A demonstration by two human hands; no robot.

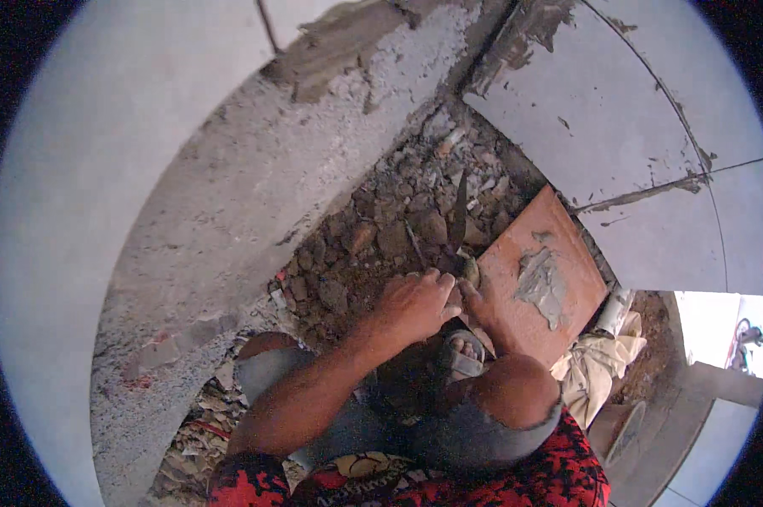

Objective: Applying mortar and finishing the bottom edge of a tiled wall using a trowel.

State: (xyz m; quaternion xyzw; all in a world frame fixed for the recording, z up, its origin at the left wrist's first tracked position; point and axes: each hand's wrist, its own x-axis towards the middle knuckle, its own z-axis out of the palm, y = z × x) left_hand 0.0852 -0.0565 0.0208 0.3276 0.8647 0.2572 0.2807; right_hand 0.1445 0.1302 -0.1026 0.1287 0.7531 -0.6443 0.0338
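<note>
Rubble (381,241) covers the ground. Fingers of the left hand (418,306) curl together; whether the right hand (480,311) clamps the trowel (460,211), I cannot tell. Right of them lies the terracotta tile (506,247); bumped by the nearby knee (518,390), it may shift, spilling mortar (540,286).

Red and black patterned shirt (567,460), short sleeves (250,486); faded grey-blue shorts (483,438); greyish open-toed sandal (466,365); hands (417,304) bare.

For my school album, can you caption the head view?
Left hand and right hand close together by a blade, rubble and a tile smeared with grey paste.
</note>
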